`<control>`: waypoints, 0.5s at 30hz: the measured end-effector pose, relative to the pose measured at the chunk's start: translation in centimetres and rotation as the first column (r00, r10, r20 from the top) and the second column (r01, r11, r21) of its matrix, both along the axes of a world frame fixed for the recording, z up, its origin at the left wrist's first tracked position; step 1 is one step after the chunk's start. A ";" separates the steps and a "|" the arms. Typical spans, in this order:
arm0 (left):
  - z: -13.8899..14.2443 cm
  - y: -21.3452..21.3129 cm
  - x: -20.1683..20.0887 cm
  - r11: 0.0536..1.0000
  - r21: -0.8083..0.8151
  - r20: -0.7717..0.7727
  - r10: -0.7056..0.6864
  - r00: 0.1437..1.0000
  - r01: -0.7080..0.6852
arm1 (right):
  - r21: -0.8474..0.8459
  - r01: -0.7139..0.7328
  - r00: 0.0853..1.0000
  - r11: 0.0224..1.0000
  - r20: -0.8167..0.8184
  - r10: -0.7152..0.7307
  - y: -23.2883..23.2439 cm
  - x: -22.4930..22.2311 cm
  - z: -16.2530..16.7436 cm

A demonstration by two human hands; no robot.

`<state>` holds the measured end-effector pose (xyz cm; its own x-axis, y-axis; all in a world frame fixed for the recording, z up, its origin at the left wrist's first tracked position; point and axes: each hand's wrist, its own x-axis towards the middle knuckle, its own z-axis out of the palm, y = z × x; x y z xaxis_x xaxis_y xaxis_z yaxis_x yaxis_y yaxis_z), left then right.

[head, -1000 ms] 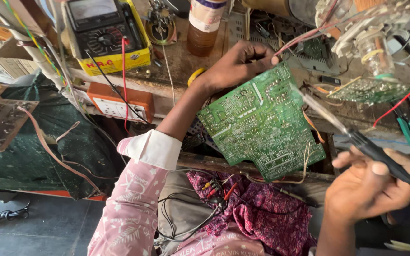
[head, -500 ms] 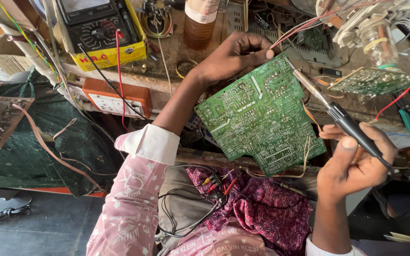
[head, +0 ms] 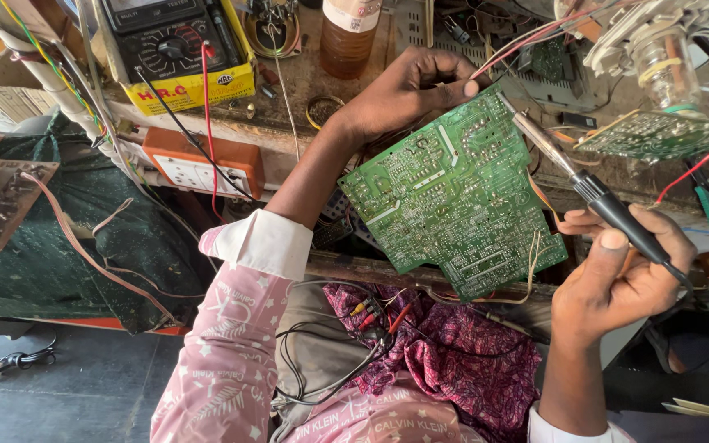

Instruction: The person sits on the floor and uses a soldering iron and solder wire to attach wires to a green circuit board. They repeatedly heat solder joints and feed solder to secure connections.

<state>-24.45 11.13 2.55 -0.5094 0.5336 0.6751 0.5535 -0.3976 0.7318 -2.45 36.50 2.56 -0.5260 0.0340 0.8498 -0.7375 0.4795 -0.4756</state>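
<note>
Green circuit board (head: 453,201) — solder side up, tilted toward the viewer, its upper edge pinched by the left hand (head: 404,90). Right hand (head: 617,279) closes pen-style on a soldering iron (head: 592,193) — tip touching the board's upper right corner, just beside the left fingertips.

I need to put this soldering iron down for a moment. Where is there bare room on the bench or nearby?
The bench is crowded: multimeter, bottle, wires and boards. The one bare strip lies between the bottle and the left hand. The dark floor at lower left is open except for a small cable. The right hand holds the soldering iron.
</note>
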 end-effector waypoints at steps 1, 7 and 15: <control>-0.1 0.1 0.0 1.000 -0.003 0.015 0.007 1.000 -0.006 | 0.000 0.004 1.000 1.000 0.001 -0.004 0.0 0.0 0.0; -0.2 0.2 -0.2 0.999 -0.031 0.030 0.039 0.999 -0.038 | -0.051 -0.014 1.000 0.999 -0.004 0.014 0.0 0.0 -0.5; -0.5 0.3 -0.5 1.000 -0.010 0.019 0.006 1.000 -0.006 | -0.111 -0.034 0.999 0.993 0.002 0.034 0.1 -0.4 -0.7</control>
<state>-24.97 11.40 2.04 -0.5250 0.5374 0.6600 0.5420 -0.3867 0.7461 -2.83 36.60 1.84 -0.5320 0.1100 0.8396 -0.7504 0.3982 -0.5276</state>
